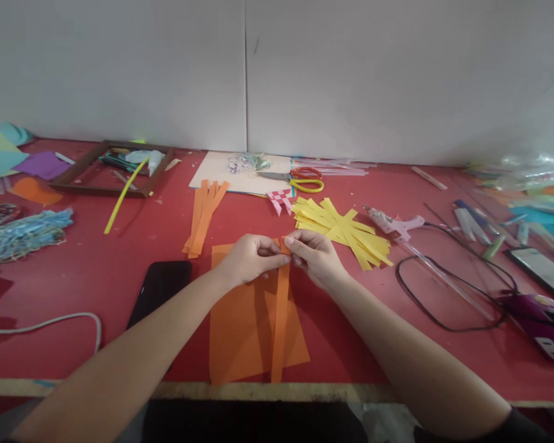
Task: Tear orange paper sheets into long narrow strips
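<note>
My left hand [255, 259] and my right hand [314, 253] meet above the middle of the red table. Between their fingertips they pinch the top end of an orange paper strip [281, 326], which hangs down toward the table's front edge. Beneath it lie orange paper sheets [240, 332]. A bundle of orange strips [204, 215] rests behind my left hand. Several yellow strips [341, 231] are piled in a fan just beyond my right hand. A small pink and white woven paper piece [281, 200] sits behind both hands.
Scissors [300, 179] lie on a cream sheet [207, 172] at the back. A black phone [164, 286] is near my left forearm. To the right are a pink glue gun [394, 223], its looping cable [401, 286] and a purple power strip [540, 326]. A brown frame [78, 169] stands back left.
</note>
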A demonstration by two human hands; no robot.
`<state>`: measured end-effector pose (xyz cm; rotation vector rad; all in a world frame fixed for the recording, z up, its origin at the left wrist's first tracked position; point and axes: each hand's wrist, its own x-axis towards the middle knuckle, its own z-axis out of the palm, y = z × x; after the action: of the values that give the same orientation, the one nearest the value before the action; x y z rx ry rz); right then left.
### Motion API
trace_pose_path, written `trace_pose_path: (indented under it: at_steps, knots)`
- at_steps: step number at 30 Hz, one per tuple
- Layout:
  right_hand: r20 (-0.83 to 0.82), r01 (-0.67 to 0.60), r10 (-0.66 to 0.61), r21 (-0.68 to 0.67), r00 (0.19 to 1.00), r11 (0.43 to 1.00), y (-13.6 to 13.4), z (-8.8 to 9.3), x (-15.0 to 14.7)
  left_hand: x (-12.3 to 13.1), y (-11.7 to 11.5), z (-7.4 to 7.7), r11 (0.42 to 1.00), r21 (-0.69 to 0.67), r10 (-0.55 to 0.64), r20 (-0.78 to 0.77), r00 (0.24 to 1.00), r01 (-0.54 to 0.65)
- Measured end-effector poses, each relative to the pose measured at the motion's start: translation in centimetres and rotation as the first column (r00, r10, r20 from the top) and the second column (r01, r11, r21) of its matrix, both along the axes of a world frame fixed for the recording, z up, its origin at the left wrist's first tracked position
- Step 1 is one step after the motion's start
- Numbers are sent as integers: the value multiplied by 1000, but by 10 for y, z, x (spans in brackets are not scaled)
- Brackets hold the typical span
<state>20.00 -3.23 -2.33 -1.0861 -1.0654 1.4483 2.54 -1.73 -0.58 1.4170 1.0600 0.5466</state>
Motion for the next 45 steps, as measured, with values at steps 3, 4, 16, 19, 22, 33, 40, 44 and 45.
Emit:
trace_pose_path:
  at_steps: [3,4,16,19,22,33,40,44,45]
  knots:
    - [-26,44,-43,15,999,999,-1,0,-1,2,1,-4,1000,-9,21,115,993,-20]
    - [-39,63,-62,24,997,998,-1,-1,-2,2,1,-5,1000,-19,26,138,990,-24]
    - [-22,38,-38,-30,999,999,2,0,-1,4,-3,4,999,51,-5,80,997,1]
    - [1,7,-7,-22,1000,1000,1,1,-1,3,-1,1,996,86,2,99,995,-10]
    - [-32,13,-14,-26,999,1000,0,2,-1,2,1,-4,995,96,9,108,994,-20]
    - [71,15,-17,27,997,1000,1,4,0,3,-2,2,979,197,33,53,998,-43]
    - [-24,-28,27,-12,999,1000,2,-1,-2,-3,10,-1,946,184,217,254,943,-267]
    - [-55,13,-13,8,998,1000,2,-1,-3,-5,11,0,941,83,299,239,924,-327]
    - [-65,23,-21,18,998,1000,3,0,-3,-5,9,1,947,77,289,221,931,-312]
